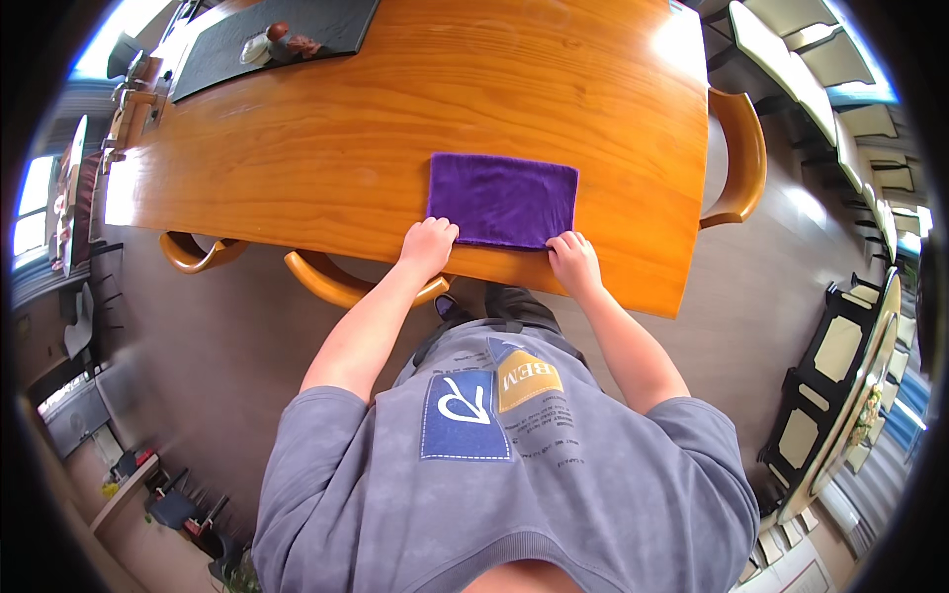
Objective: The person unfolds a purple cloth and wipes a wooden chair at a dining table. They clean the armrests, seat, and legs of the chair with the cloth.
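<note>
A purple cloth (pixel 504 199) lies flat as a rectangle on the wooden table (pixel 319 163), close to the table's near edge. At the cloth's near left corner, my left hand (pixel 430 243) pinches the fabric with curled fingers. My right hand (pixel 574 258) grips the near right corner between thumb and fingers. The cloth's near edge runs straight between both hands, and its far corners rest on the wood. The fingertips under the cloth's edge are partly hidden.
A dark slate-like board (pixel 222 63) with small ornaments (pixel 278 44) lies at the table's far left. Curved wooden chairs stand at the near side (pixel 326 280) and at the right end (pixel 741 159). More chairs and a round table (pixel 852 422) are farther right.
</note>
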